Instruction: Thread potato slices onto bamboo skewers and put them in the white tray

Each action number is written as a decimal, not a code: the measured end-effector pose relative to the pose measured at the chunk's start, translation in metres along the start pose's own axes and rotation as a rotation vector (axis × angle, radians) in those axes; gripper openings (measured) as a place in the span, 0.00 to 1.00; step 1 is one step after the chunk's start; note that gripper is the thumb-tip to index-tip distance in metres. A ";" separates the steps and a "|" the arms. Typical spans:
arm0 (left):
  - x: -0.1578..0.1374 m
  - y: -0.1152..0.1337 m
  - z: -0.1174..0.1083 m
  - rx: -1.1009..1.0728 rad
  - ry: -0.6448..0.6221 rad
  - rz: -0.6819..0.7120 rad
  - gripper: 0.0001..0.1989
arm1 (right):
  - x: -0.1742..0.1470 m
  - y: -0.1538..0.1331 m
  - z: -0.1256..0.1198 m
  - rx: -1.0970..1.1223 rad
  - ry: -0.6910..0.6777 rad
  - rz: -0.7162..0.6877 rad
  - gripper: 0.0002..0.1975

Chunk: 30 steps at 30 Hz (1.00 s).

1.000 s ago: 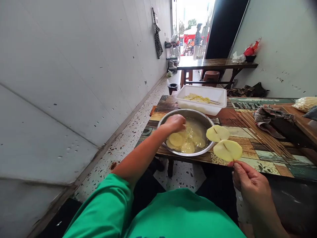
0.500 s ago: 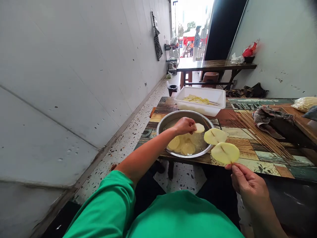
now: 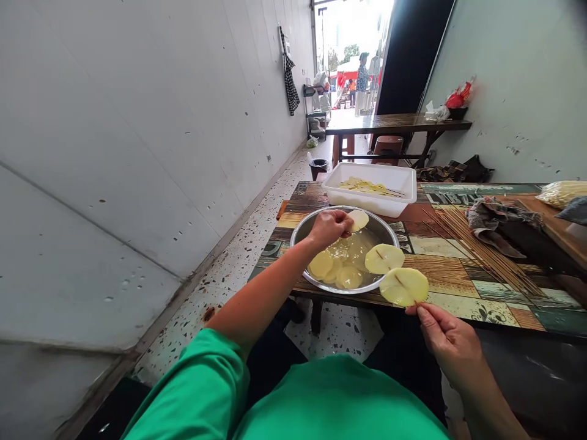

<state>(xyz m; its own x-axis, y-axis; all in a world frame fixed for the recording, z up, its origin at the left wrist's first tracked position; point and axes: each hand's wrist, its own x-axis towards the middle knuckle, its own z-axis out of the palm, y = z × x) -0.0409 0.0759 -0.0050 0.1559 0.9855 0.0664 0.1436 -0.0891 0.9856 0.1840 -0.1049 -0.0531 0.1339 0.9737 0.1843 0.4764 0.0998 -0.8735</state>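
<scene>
My left hand (image 3: 329, 228) is closed on a thin, round potato slice (image 3: 358, 220) above the metal basin (image 3: 298, 231). In the basin's cloudy water lie several more pale potato slices (image 3: 342, 269). Near the table's front edge, my right hand (image 3: 447, 333) pinches the lower end of a wooden skewer (image 3: 400, 280). Two potato slices are threaded on that skewer, the nearer one (image 3: 413, 288) just above my fingers and the farther one (image 3: 376, 260) over the basin's right rim.
Behind the basin stands a white plastic tub (image 3: 367, 200) with skewered slices inside. Loose skewers (image 3: 486, 250) lie on the table's right side, beside a crumpled cloth (image 3: 495, 223) and a wooden board (image 3: 554, 223). Farther back are another table (image 3: 394, 122) and a bin (image 3: 318, 166).
My left hand has moved a little left and away from me with its potato slice. My right hand has shifted left, bringing the skewered slices over the basin's rim.
</scene>
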 end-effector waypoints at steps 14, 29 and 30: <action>-0.013 0.002 -0.008 0.427 -0.055 0.284 0.10 | 0.004 0.002 0.002 0.689 -0.340 0.497 0.19; -0.018 -0.005 0.001 0.248 -0.073 0.197 0.08 | -0.001 0.009 0.012 0.027 0.016 -0.042 0.16; -0.019 -0.005 0.002 0.203 -0.047 0.141 0.07 | -0.001 0.008 0.011 0.021 0.018 -0.047 0.16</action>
<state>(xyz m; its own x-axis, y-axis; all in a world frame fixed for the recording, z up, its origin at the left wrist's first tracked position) -0.0426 0.0579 -0.0117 0.2333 0.9538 0.1892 0.3102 -0.2574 0.9152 0.1779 -0.1029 -0.0658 0.1270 0.9641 0.2333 0.4640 0.1501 -0.8730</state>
